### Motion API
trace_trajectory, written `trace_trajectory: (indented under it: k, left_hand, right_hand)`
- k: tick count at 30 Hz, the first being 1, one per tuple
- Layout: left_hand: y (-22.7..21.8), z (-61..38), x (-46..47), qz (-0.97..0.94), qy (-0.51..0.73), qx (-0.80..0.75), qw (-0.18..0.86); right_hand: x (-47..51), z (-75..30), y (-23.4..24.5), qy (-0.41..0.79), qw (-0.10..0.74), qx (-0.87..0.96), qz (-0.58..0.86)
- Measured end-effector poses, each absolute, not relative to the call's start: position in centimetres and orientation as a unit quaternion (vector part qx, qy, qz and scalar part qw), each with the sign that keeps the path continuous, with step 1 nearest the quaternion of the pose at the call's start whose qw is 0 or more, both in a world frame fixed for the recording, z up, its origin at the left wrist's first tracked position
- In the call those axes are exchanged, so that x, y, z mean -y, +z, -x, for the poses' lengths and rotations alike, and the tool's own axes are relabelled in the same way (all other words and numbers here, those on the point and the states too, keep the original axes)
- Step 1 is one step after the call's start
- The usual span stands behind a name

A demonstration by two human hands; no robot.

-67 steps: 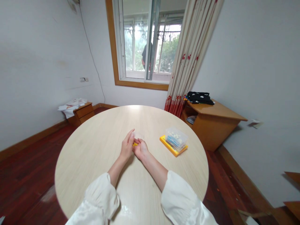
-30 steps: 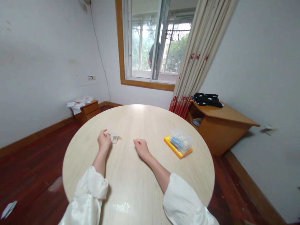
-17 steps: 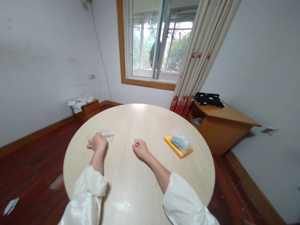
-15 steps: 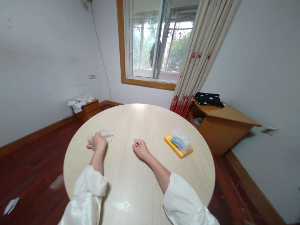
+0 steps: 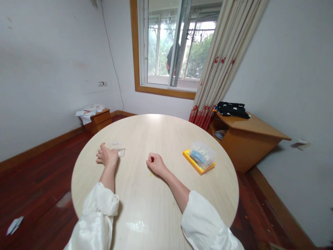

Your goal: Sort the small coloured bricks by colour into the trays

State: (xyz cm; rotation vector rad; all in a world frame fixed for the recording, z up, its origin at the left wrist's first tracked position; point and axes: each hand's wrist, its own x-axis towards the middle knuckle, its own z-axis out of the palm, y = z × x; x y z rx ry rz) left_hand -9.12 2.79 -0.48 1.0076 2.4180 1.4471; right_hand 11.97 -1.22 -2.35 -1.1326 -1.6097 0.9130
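My left hand [image 5: 106, 157] rests on the left part of the round table [image 5: 145, 205]. Its fingers are curled on the near edge of a small clear plastic piece [image 5: 117, 148] that lies flat on the wood. My right hand [image 5: 155, 163] sits near the table's middle as a closed fist, and whatever is inside it is hidden. A tiny yellow bit [image 5: 150, 174] lies on the table just beside and below that fist. Both arms wear white sleeves.
A clear lidded box [image 5: 202, 152] with small coloured pieces stands on a yellow board [image 5: 194, 164] at the table's right. A wooden desk [image 5: 247, 135] with dark cloth stands right of the table, and a low cabinet [image 5: 97, 119] stands left. A person stands outside the window [image 5: 173, 57].
My left hand carried the clear plastic piece away from my right hand to the table's left. A tiny yellow bit now lies by my right fist, which has stayed closed.
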Motion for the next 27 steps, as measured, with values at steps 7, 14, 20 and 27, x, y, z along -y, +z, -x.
trace_trajectory:
  k: [7, 14, 20, 27]
  left_hand:
    - [0.6, 8.1, -2.0, -0.352, 0.487, -0.799, 0.021]
    - [1.0, 7.5, -1.7, -0.352, 0.489, -0.798, -0.012]
    - [1.3, 7.2, -1.5, -0.363, 0.524, -0.770, -0.023]
    - [1.2, 7.2, -1.5, -0.375, 0.548, -0.747, -0.035]
  right_hand:
    - [0.9, -11.8, -2.4, 0.439, 0.490, 0.610, 0.441]
    - [0.6, -11.9, -2.3, 0.556, 0.503, 0.552, 0.365]
    - [0.9, -12.4, -1.9, 0.576, 0.508, 0.539, 0.346]
    - [1.3, -12.6, -1.2, 0.578, 0.490, 0.558, 0.340]
